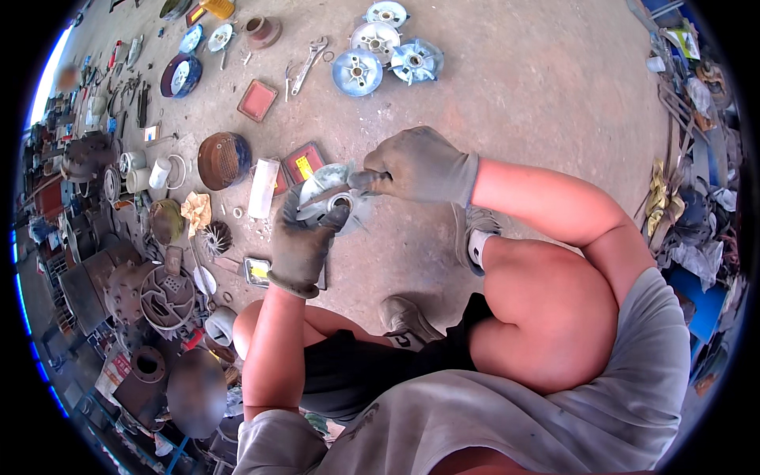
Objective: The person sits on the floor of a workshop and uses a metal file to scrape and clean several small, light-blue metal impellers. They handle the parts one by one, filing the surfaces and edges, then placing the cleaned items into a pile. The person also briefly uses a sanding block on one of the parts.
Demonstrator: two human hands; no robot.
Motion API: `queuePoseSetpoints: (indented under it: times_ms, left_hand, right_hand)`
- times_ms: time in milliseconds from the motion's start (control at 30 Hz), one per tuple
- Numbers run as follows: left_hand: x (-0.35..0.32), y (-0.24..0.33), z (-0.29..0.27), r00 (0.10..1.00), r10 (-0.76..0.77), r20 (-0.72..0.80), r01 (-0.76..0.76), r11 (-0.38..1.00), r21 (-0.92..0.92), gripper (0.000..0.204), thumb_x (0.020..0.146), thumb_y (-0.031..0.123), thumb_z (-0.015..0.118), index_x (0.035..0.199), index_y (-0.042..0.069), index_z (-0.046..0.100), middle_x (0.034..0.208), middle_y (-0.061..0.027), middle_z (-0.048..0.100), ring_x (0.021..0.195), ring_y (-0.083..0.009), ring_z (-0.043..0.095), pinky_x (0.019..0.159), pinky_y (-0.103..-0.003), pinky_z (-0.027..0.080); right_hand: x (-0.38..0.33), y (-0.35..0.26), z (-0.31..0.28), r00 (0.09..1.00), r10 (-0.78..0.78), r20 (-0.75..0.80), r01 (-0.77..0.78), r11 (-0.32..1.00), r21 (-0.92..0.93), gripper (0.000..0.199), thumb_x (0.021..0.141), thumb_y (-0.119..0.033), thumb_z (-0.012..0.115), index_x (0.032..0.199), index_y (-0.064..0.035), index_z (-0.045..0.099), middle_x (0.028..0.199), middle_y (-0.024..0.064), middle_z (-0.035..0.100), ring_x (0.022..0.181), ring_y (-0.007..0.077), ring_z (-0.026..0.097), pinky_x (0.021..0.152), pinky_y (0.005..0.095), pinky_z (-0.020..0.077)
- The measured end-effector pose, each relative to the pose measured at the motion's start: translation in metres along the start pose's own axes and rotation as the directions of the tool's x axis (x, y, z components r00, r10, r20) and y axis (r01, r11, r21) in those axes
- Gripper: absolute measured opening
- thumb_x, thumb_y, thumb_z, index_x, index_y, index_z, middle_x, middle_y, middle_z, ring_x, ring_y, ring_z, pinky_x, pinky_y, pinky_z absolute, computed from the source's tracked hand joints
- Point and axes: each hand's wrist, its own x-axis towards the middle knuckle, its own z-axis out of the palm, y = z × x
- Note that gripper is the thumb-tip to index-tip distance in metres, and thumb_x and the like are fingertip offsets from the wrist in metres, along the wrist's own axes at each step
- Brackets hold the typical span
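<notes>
My left hand (pixel 305 244), in a grey work glove, is closed round the near left side of a pale blue-grey finned fan wheel (pixel 323 180) with a hub hole. The wheel is held up above the concrete floor, between my knees and the trays. My right hand (pixel 421 168), gloved too, is at the wheel's right side with its fingers curled. From the right fingers a thin dark strip-shaped tool (pixel 323 198) seems to lie across the wheel's face. Its exact kind is unclear, and the gloves cover part of both things.
Several similar wheels (pixel 358 73) lie ahead, near an adjustable wrench (pixel 307 67). Left of my hands are a red tray (pixel 257 100), a rusty round drum (pixel 224 161) and a white box (pixel 263 188). Metal parts (pixel 168 297) crowd the left; scrap (pixel 697 214) lines the right.
</notes>
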Motion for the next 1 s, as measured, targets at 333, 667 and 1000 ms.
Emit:
queuePoseSetpoints:
  times_ms: [333, 667, 1000]
  left_hand:
    - [0.008, -0.001, -0.027, 0.975, 0.134, -0.179, -0.081, 0.958, 0.276, 0.040, 0.091, 0.001, 0.083, 0.127, 0.002, 0.066, 0.107, -0.0037, 0.074, 0.091, -0.0078, 0.068, 0.076, -0.026, 0.058]
    - [0.008, -0.009, -0.015, 0.975, 0.222, 0.023, -0.200, 0.824, 0.530, 0.041, 0.080, 0.003, 0.083, 0.119, 0.005, 0.070, 0.097, -0.0120, 0.077, 0.084, -0.0195, 0.075, 0.078, -0.036, 0.060]
    - [0.013, -0.006, -0.003, 0.979, 0.188, 0.077, -0.197, 0.787, 0.585, 0.035, 0.082, 0.004, 0.082, 0.112, 0.005, 0.066, 0.086, -0.0080, 0.074, 0.069, -0.0153, 0.071, 0.061, -0.034, 0.058]
  right_hand:
    - [-0.007, 0.055, -0.039, 0.996, 0.085, -0.027, -0.088, 0.976, -0.199, 0.039, 0.100, -0.048, 0.068, 0.092, -0.0107, 0.078, 0.088, 0.0126, 0.074, 0.085, 0.0370, 0.070, 0.078, 0.0490, 0.0546]
    - [0.018, 0.100, -0.030, 0.984, 0.140, 0.108, -0.086, 0.914, -0.396, 0.045, 0.098, -0.056, 0.065, 0.094, -0.0137, 0.079, 0.091, 0.0110, 0.076, 0.089, 0.0345, 0.073, 0.080, 0.0491, 0.0566]
    - [0.008, 0.076, -0.018, 0.987, 0.048, 0.150, 0.005, 0.941, -0.337, 0.038, 0.094, -0.050, 0.071, 0.088, -0.0134, 0.078, 0.087, 0.0106, 0.074, 0.089, 0.0338, 0.072, 0.079, 0.0492, 0.0561]
